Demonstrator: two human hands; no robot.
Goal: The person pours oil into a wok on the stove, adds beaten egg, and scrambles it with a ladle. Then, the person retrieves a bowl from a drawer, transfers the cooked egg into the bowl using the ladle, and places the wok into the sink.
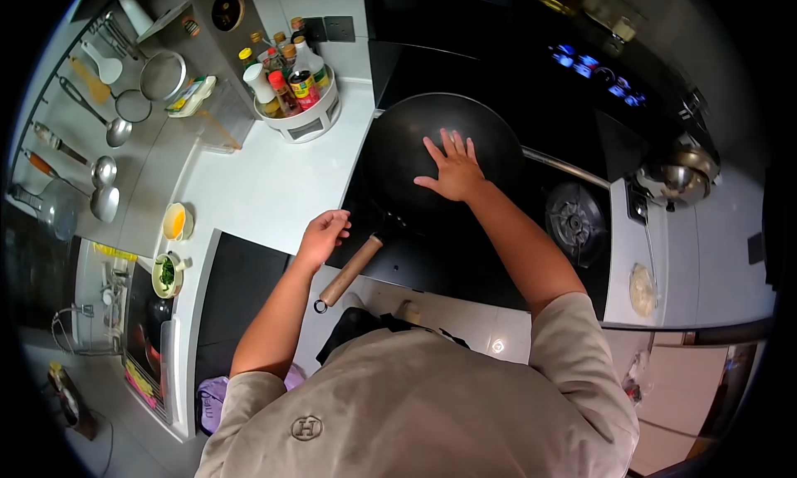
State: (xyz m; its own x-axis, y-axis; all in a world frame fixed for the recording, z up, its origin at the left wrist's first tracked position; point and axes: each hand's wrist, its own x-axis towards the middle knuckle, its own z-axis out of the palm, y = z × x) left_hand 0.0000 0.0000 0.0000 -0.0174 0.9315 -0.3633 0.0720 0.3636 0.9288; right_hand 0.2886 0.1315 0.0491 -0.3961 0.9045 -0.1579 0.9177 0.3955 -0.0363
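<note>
A large dark wok point(398, 158) rests on the black stove, its wooden handle point(353, 272) pointing toward my body. Over the wok's interior, my right hand point(455, 169) is spread flat, palm down and fingers apart, holding nothing; whether it touches the surface I cannot tell. To the left of the wok, near the counter edge and above the handle, my left hand point(325, 237) has its fingers curled loosely together. No object shows in it, and it is apart from the handle.
A white rack of sauce bottles point(303, 129) stands at the back left. Two small bowls, one with egg point(176, 221) and one with chopped greens point(167, 275), sit left. A second burner point(575, 219) and a metal kettle point(681, 177) are right. Utensils hang at left.
</note>
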